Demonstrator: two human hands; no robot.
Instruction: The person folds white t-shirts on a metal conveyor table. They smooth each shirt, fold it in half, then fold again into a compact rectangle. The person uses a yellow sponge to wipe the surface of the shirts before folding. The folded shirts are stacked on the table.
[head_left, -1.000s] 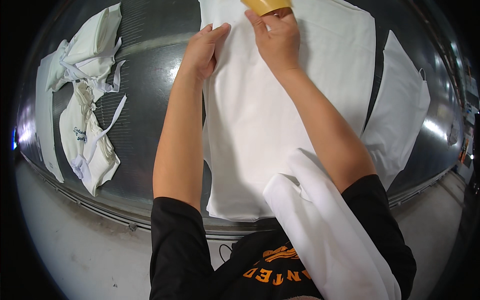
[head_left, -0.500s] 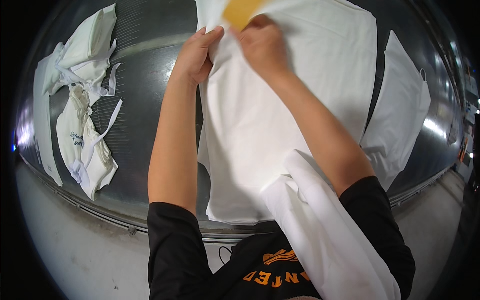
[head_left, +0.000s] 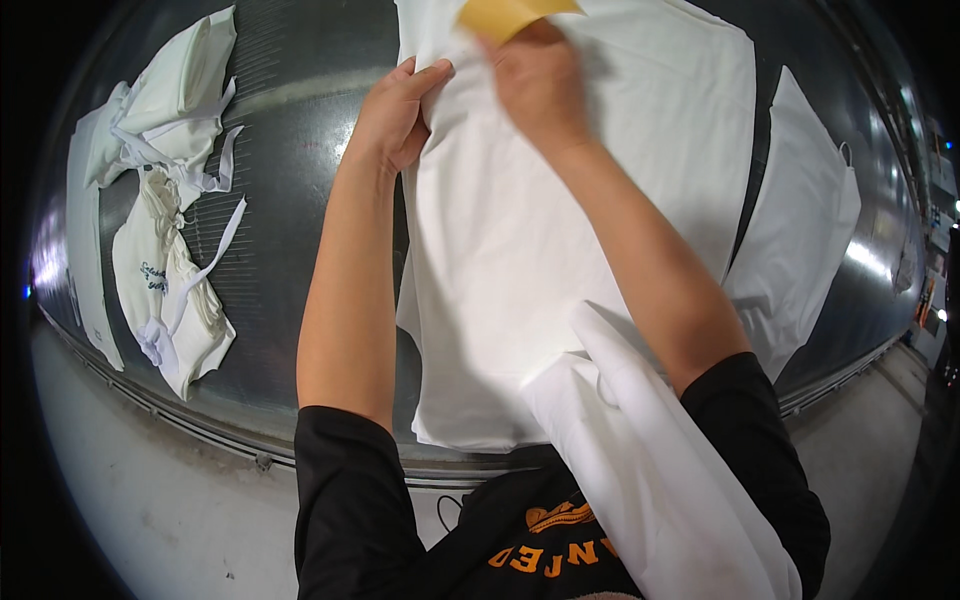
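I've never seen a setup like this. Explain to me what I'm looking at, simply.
There is no machine arm here: a person is working with two bare hands. The view comes from a wide fisheye camera worn on the head, looking down, which is why the straight edges bend.

On the dark table lies a large white cloth, spread flat. The left hand is at its left edge, thumb on top; I cannot tell how firmly it grips. The right hand, a little blurred, holds a yellow piece above the cloth.

To the left lie gathered white bundles with loose ties; to the right, a pale cloth piece. More white fabric drapes over the person's black shirt.
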